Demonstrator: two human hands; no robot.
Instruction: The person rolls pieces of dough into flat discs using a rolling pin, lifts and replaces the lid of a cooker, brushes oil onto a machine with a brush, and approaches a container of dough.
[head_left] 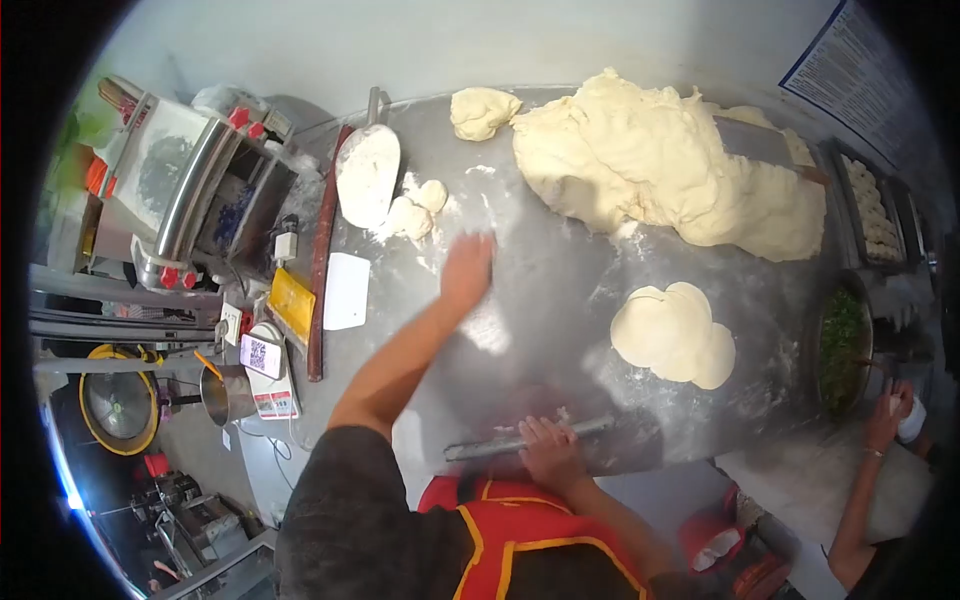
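Note:
My left hand (468,270) reaches out over the floured worktop, and motion smears its fingers. Just past it lie small dough pieces (410,217) dusted with flour, near a scoop (368,178) filled with flour. At the worktop's near edge, my right hand (552,452) lies over a thin grey rolling pin (490,447), fingers across it. Several flat round dough wrappers (665,335) overlap to the right. A large mass of dough (640,165) spreads along the back, with a smaller dough lump (485,112) at its left.
A long brown rod (327,250), a white card (347,290) and a yellow packet (291,304) lie at left, near a scale (273,390). A dough machine (180,190) stands beyond. At right are a bowl of chopped greens (843,345), a filled tray (870,210) and another person's hands (890,415).

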